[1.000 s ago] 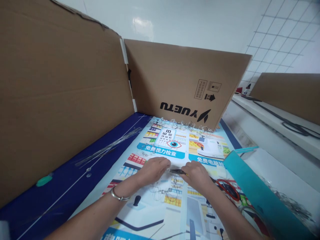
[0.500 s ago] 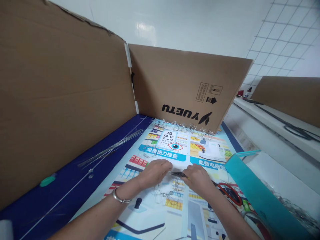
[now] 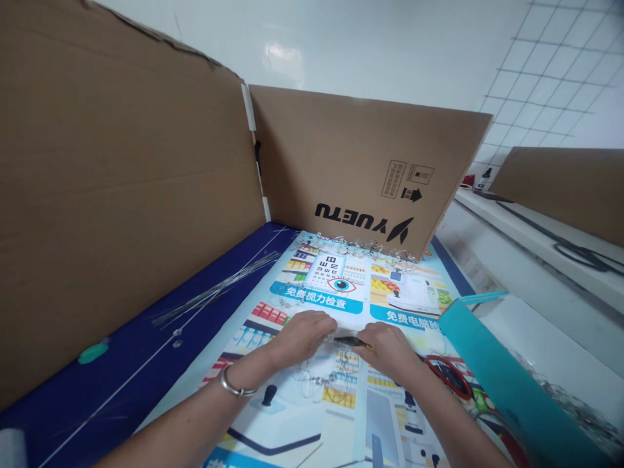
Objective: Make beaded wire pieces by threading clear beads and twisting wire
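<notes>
In the middle of the head view my right hand grips a pair of pliers, their dark jaws pointing left. Just left of the jaw tips, my left hand has its fingers pinched together on a thin wire piece, of which little shows. Below the two hands hangs or lies a loop of thin wire with clear beads; whether it joins the pinched piece I cannot tell. Under everything spreads a printed poster sheet.
A teal box of wire pieces stands at right, beside red-handled scissors. Cardboard panels wall the back and left. Wire pieces line the back edge. Clear rods and a green blob lie at left.
The pliers have turned slightly in my right hand, the jaws showing broader now. My left hand stays nearly in place.
</notes>
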`<state>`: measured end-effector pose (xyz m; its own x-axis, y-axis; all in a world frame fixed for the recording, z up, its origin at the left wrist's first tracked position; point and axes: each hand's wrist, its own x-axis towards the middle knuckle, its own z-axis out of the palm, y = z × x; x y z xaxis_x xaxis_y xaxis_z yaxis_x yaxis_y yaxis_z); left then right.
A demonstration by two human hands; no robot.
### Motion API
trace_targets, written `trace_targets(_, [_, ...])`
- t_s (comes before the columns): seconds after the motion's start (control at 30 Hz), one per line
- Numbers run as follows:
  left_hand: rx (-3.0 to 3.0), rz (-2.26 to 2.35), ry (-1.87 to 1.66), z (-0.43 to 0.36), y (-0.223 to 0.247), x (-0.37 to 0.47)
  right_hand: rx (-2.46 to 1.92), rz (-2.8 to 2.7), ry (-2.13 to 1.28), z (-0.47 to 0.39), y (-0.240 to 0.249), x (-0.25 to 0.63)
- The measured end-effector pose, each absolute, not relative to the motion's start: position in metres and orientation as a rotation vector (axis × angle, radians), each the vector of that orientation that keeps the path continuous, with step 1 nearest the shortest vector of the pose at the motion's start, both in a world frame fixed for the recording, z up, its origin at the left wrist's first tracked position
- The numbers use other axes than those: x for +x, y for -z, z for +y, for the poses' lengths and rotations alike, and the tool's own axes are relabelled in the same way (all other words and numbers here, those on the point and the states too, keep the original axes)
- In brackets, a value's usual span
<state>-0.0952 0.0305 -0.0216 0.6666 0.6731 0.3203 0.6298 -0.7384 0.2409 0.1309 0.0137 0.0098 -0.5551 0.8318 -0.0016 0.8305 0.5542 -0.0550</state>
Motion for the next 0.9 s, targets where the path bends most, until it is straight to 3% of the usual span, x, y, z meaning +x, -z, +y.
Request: trace_targets(0.9, [2.738,1.12,-0.657,0.032,0.027,-0.095,-1.375,-2.681,0.005,0.016,0.002,0.134])
